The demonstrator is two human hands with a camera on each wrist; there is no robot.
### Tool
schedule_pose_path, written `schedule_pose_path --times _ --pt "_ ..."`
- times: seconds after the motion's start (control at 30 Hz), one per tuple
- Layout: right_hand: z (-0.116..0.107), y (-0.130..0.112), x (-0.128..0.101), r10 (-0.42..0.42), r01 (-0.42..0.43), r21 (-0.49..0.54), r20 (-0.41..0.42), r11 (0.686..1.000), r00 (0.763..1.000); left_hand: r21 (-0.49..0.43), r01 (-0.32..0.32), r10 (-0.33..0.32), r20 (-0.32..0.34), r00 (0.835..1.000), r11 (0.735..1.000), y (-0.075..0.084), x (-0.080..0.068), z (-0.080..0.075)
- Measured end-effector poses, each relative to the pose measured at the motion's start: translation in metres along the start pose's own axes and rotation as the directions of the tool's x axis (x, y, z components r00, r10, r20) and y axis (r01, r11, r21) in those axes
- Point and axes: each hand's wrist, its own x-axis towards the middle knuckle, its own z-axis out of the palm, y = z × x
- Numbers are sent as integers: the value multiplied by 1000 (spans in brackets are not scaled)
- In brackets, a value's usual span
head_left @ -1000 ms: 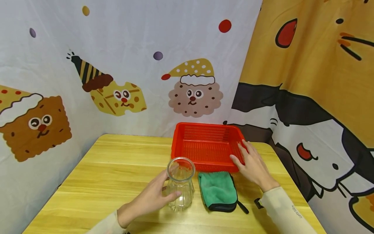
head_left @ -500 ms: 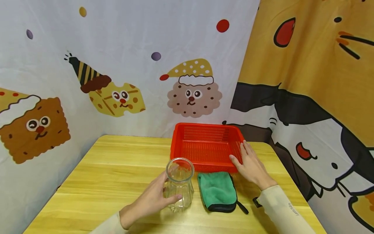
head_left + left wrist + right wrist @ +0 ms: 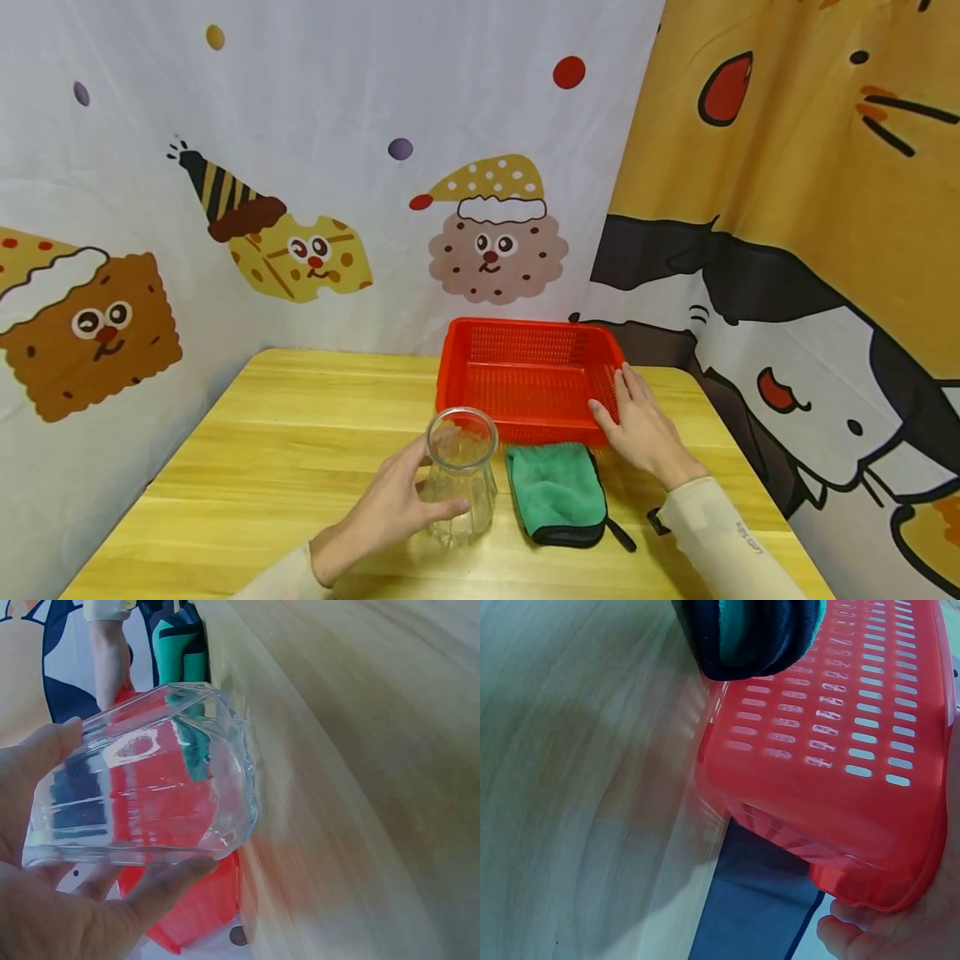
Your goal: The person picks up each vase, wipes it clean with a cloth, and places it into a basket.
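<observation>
Little has moved since a second ago: both hands sit where they were, and only the head camera has drifted slightly.

From the head view I see my left hand (image 3: pixel 386 508) curled around the clear glass jar (image 3: pixel 461 473), thumb across its front and fingers behind; the jar stands upright on the wooden table (image 3: pixel 300 433) and looks empty. Just right of it lies a folded green cloth (image 3: pixel 557 490) with a dark edge. Behind the cloth sits the red basket (image 3: pixel 528 375), nothing in it, and my right hand (image 3: pixel 640 429) rests on its near right corner, fingers fairly straight along the wall.

On the left wrist view, thumb and fingers (image 3: pixel 169 877) wrap the jar (image 3: pixel 150 795), base on the table (image 3: pixel 360 750); red and green show through the glass.

On the right wrist view, the basket's (image 3: pixel 840 750) slotted wall fills the frame, the cloth (image 3: pixel 750 634) just beside it, and fingertips (image 3: pixel 840 934) touch the basket's corner.
</observation>
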Motion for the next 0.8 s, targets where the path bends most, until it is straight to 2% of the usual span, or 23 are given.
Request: schedule_pose_path --times 0.13,0.47,0.63,0.8 --pt "2 0 -1 -1 1 -1 -1 1000 1000 26 -20 22 -44 999 999 -1 -1 3" --pt "4 1 0 -2 2 1 -4 1000 1000 195 -58 87 -142 986 979 2 0 4" --pt "4 1 0 -7 7 -1 -14 1000 1000 266 -87 137 -175 975 960 8 5 0" --pt "5 2 -1 -5 5 0 -16 1000 1000 291 -97 157 -193 969 952 18 11 -6"
